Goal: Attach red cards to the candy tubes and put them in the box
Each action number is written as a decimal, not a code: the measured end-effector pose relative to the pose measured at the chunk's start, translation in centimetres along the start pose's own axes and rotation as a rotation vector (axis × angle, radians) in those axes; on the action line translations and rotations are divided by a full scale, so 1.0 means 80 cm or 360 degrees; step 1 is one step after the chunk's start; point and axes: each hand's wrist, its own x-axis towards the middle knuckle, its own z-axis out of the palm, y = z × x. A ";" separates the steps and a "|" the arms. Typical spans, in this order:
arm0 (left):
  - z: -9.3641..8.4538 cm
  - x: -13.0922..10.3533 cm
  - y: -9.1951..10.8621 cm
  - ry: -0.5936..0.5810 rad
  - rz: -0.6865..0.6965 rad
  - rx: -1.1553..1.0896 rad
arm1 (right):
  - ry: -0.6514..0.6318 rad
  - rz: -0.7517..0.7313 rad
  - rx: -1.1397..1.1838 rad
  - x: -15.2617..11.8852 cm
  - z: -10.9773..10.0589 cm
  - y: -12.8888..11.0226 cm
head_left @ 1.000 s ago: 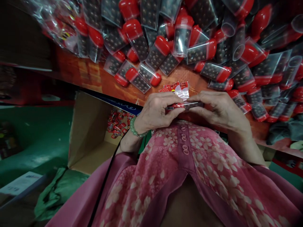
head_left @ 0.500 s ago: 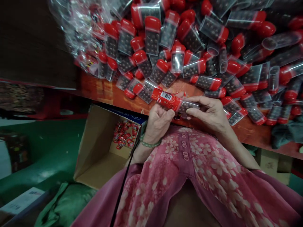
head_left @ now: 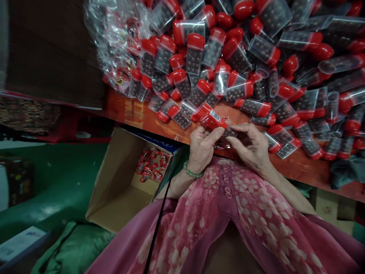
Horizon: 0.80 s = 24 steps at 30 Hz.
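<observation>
My left hand (head_left: 203, 146), with a green bead bracelet on its wrist, is closed on a red printed wrapper (head_left: 210, 116) that has a barcode label. A clear tube of dark beads (head_left: 229, 131) shows at the wrapper's right end, between both hands. The thumb and fingers of my right hand (head_left: 252, 144) pinch that right end. Both hands are over the front edge of the orange-red table (head_left: 137, 112). Beyond them lies a large pile of clear, bead-filled containers with red caps (head_left: 195, 54).
Clear plastic bags with red printing (head_left: 119, 45) lie at the table's left. An open cardboard box (head_left: 119, 182) stands below the table edge, with small red packets (head_left: 152, 163) inside. A green bundle (head_left: 74, 249) is at the lower left.
The wrapper has tilted, its right end lower, and it covers more of the tube. Both hands remain closed on it. The whole view has shifted slightly.
</observation>
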 end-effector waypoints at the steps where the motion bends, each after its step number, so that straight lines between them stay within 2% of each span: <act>1: -0.002 0.002 -0.002 -0.0032 0.0000 0.0024 | 0.0002 -0.0009 0.0021 0.002 0.002 0.000; 7: -0.007 0.003 0.000 -0.0243 0.0068 0.0225 | -0.0093 0.0266 0.0409 0.013 0.012 -0.009; 12: -0.001 -0.002 0.000 -0.0333 -0.0081 0.0182 | -0.0074 0.0373 0.0568 0.016 0.013 -0.006; 19: -0.001 -0.013 -0.004 -0.0462 -0.0060 0.0033 | -0.0042 0.0276 0.0490 0.018 0.023 0.001; 22: -0.011 -0.024 0.006 -0.0413 -0.0090 0.0108 | -0.0265 0.0255 0.0495 0.017 0.023 0.000; 24: -0.032 -0.033 0.015 -0.0284 0.0008 0.0211 | -0.0512 0.0196 0.0425 0.015 0.015 -0.003</act>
